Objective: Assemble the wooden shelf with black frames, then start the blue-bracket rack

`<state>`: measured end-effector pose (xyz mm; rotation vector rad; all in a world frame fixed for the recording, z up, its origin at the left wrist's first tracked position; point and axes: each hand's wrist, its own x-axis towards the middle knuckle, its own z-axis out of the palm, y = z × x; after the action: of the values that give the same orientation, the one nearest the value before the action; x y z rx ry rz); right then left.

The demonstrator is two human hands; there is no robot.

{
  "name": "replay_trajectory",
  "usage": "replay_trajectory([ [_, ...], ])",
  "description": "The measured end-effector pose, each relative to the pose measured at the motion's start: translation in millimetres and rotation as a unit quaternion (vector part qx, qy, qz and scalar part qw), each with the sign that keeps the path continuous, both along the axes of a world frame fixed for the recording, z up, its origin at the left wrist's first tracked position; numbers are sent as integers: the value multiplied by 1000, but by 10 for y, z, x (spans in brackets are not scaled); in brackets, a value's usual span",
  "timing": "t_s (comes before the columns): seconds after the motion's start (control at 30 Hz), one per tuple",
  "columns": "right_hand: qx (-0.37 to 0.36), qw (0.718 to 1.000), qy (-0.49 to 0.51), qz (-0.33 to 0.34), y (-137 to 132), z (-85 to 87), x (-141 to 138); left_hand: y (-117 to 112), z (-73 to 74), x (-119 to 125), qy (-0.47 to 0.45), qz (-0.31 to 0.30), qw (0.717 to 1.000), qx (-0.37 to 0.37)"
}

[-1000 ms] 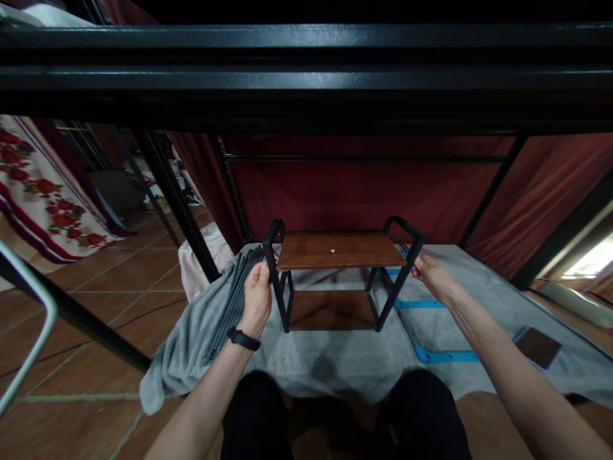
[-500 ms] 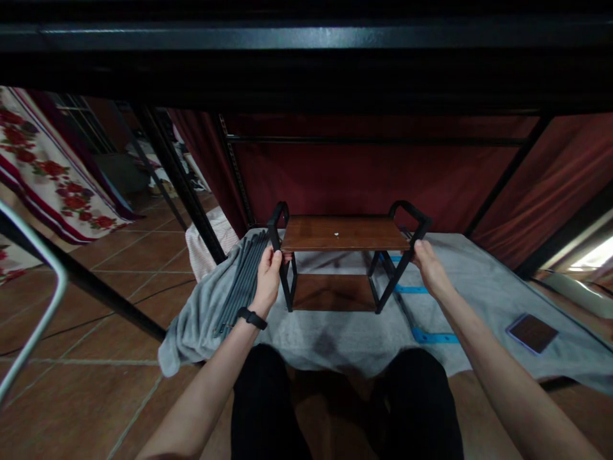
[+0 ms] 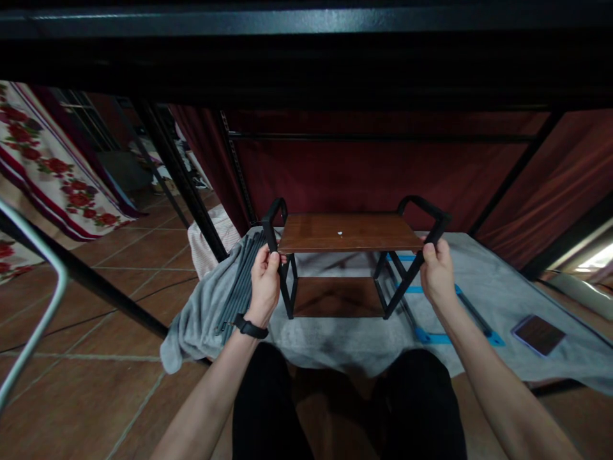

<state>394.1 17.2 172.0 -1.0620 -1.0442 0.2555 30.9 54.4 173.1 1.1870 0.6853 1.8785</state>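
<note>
A small two-tier shelf rack [image 3: 352, 231] with brown wood-grain boards and a black frame is in front of me. A tiny white spot shows on its top board. My left hand [image 3: 265, 275], with a black band at the wrist, closes round the frame at the left end of that board. At the right end my right hand [image 3: 437, 268] grips the frame just under the looped handle, thumb in front. Some of the fingers are hidden behind the frame. The lower board [image 3: 335, 297] sits between the legs, over a grey blanket [image 3: 330, 342].
Several thin dark grey rods [image 3: 239, 281] lie on the blanket at left. A blue-cornered frame [image 3: 433, 337] lies at right, near a flat dark tablet-like object [image 3: 539, 333]. A black bed-frame bar [image 3: 306, 20] crosses overhead; a dark post [image 3: 186, 179] stands at left.
The rack appears slightly larger and nearer, its right end having shifted right. My right hand has moved right with it, and more of the blue-cornered frame shows.
</note>
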Motion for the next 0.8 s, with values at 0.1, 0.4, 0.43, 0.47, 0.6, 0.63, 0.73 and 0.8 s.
replay_trajectory([
  [0.1, -1, 1000, 15, -4, -178, 80, -21, -193, 77, -13, 5, 1, 1000, -8],
  [0.4, -48, 999, 10, -13, -384, -56, -10, -449, 22, 22, 16, 5, 999, -29],
  [0.43, -49, 999, 16, -10, -382, -80, -6, -444, 12, 23, 15, 4, 999, -32],
  [0.47, -48, 999, 23, -7, -379, -99, -4, -436, 4, 24, 13, 3, 999, -35],
  [0.6, -36, 998, 53, 8, -353, -123, -5, -405, -7, 36, -10, -4, 999, -38],
  [0.63, -33, 998, 56, 12, -344, -125, -4, -398, -9, 38, -14, -5, 999, -37],
  [0.73, -33, 998, 46, 13, -327, -138, 1, -377, -19, 28, -13, -3, 999, -39],
  [0.8, -40, 998, 36, 16, -327, -148, 3, -363, -23, 8, -9, -5, 999, -44],
])
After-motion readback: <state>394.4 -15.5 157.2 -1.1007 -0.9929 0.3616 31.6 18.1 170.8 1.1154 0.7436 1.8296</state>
